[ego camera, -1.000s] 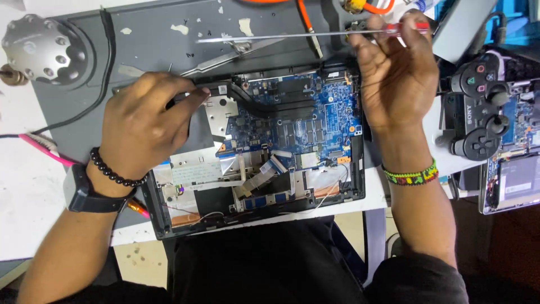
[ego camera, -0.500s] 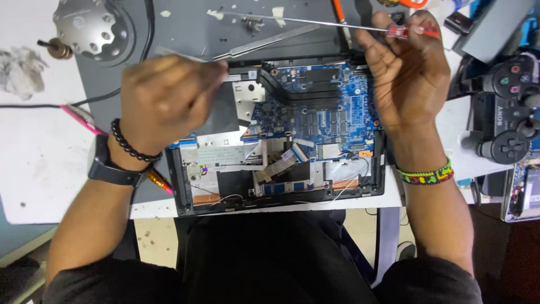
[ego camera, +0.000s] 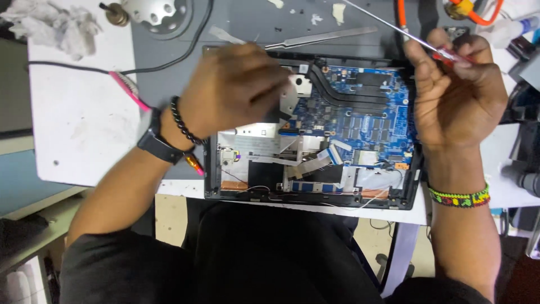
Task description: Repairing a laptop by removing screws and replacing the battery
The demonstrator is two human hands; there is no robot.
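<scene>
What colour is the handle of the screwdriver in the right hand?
Red, seen in the head view: the screwdriver handle sits between the right hand's fingers.

The screwdriver in the right hand had a thin, bright metal shaft and a glossy red plastic handle; the opened laptop showed a matt blue circuit board, dull black heat pipes and a matt black plastic frame; at twelve o'clock lay brushed-steel tweezers; at ten o'clock, crumpled soft tissue and a machined metal disc.
</scene>
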